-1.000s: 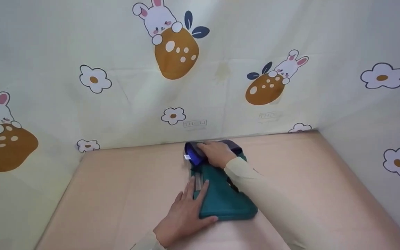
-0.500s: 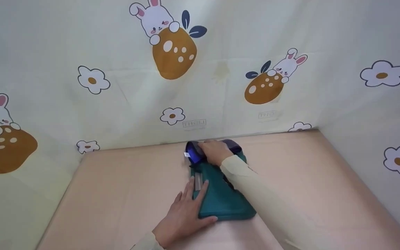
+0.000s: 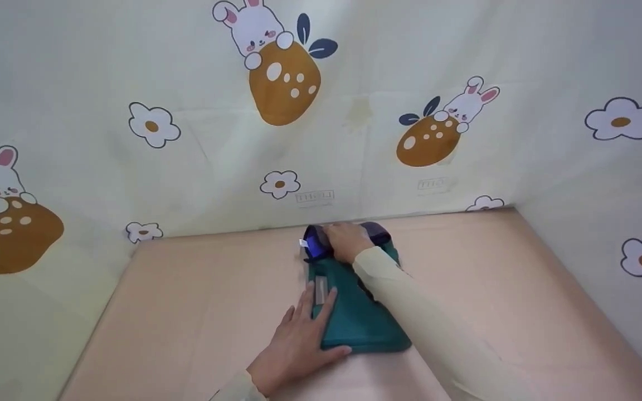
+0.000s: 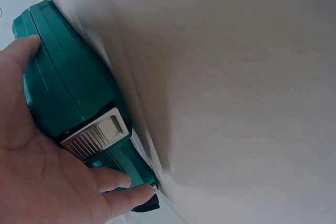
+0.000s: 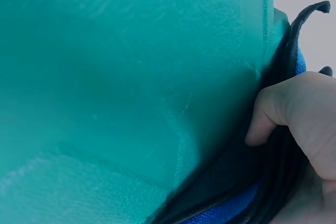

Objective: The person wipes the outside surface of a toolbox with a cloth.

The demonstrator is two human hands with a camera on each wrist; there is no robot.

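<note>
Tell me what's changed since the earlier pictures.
The dark cloth, at its left end, and its white tag have shifted slightly toward the back wall. The right hand still holds the cloth; nothing was taken or released. The left hand and green case stayed put.

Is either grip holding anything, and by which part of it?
The right grip holds the blue-lined dark cloth near its middle. The left grip only rests against the green plastic case, fingers straight.

The case [image 3: 361, 320] is teal, the cloth [image 3: 316, 246] black and blue — the backdrop [image 3: 349, 156] rabbit-printed.
</note>
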